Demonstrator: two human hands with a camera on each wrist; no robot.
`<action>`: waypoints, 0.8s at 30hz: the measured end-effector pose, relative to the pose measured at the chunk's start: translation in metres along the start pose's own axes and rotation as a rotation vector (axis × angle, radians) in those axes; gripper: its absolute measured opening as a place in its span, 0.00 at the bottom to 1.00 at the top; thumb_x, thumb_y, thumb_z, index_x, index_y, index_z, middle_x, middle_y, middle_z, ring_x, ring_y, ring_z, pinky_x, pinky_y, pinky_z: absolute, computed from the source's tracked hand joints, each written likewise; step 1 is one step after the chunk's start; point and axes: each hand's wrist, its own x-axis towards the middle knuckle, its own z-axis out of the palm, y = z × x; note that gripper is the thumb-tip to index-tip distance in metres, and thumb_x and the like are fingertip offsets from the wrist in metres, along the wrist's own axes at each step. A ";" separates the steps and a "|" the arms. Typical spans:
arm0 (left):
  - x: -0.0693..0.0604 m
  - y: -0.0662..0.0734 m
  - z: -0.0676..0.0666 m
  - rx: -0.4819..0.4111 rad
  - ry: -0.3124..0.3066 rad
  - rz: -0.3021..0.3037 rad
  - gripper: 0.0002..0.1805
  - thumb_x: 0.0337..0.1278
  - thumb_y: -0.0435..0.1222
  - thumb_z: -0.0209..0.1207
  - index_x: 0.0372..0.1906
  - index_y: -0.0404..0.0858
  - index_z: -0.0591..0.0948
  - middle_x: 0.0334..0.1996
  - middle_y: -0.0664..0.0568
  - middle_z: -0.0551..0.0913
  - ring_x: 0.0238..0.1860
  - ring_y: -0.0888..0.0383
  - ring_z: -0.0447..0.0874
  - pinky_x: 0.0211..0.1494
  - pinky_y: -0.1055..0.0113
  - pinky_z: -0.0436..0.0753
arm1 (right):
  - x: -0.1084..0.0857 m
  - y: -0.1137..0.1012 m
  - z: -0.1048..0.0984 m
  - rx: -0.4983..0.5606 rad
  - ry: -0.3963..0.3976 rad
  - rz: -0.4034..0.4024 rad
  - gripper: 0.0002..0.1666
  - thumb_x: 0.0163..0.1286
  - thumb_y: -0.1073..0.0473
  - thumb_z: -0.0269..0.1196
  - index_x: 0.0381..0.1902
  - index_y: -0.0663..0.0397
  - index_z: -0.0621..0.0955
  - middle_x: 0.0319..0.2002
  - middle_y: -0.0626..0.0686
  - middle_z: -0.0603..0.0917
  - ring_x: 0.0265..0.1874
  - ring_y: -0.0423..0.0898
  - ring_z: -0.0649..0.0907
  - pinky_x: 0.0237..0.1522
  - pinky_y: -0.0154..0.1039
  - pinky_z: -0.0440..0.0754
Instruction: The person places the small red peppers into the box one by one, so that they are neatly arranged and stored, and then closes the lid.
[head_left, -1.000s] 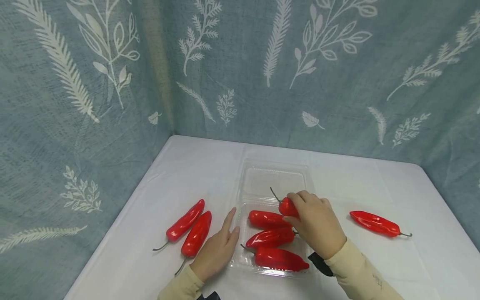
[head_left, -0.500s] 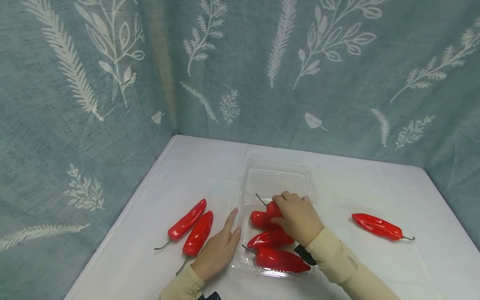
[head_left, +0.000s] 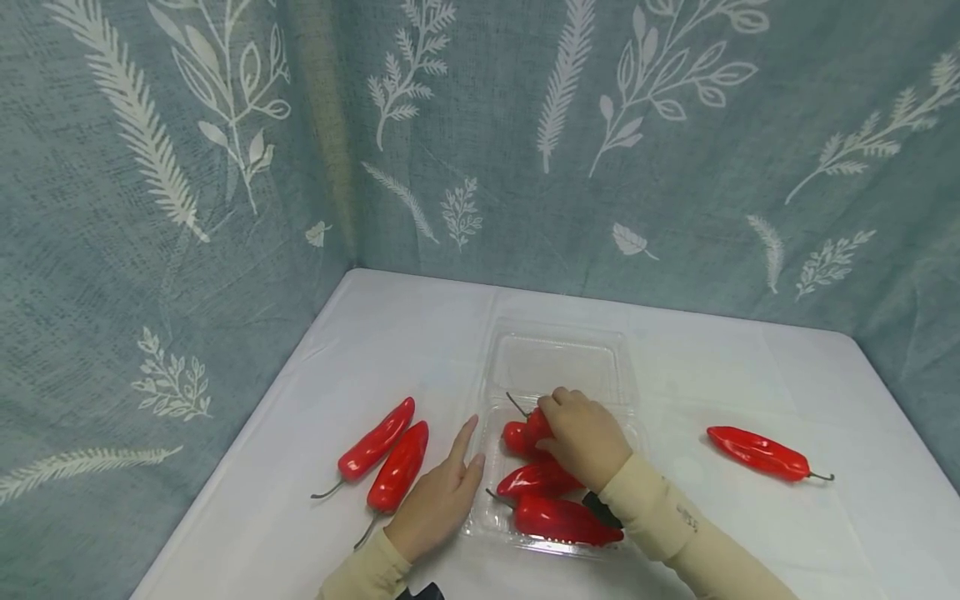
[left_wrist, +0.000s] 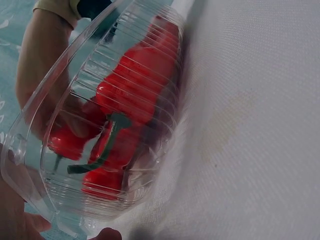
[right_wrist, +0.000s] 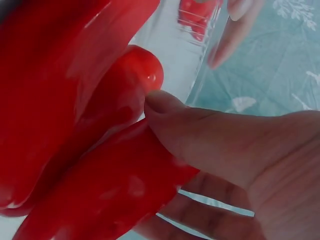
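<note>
My right hand [head_left: 588, 437] grips a red chili pepper [head_left: 537, 423] with a dark stem pointing up and left. In the right wrist view the thumb presses on that pepper's side [right_wrist: 115, 185] and the fingers lie behind it. The pepper is in the base of a clear plastic clamshell container [head_left: 555, 367], close over another red pepper [head_left: 514, 438]. Two more peppers lie nearer in the base, a middle one [head_left: 538, 481] and a front one [head_left: 562, 518]. My left hand [head_left: 438, 504], index finger straight, is at the container's left edge and holds no pepper.
Two red peppers lie left of the container, an outer one [head_left: 377, 440] and an inner one [head_left: 399, 468]. A single pepper [head_left: 759, 454] lies to the right on the white tablecloth [head_left: 750, 367]. A leaf-patterned curtain [head_left: 487, 233] hangs behind.
My right hand has moved left with its pepper and come lower, over the rear pepper in the container. The left hand has stayed at the container's left edge.
</note>
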 end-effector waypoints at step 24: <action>-0.001 0.000 0.001 0.014 0.005 -0.011 0.37 0.68 0.53 0.46 0.76 0.53 0.48 0.22 0.56 0.76 0.22 0.62 0.77 0.30 0.62 0.82 | -0.007 -0.002 0.007 0.028 0.030 -0.028 0.24 0.48 0.59 0.76 0.43 0.55 0.80 0.33 0.51 0.78 0.34 0.47 0.77 0.38 0.38 0.83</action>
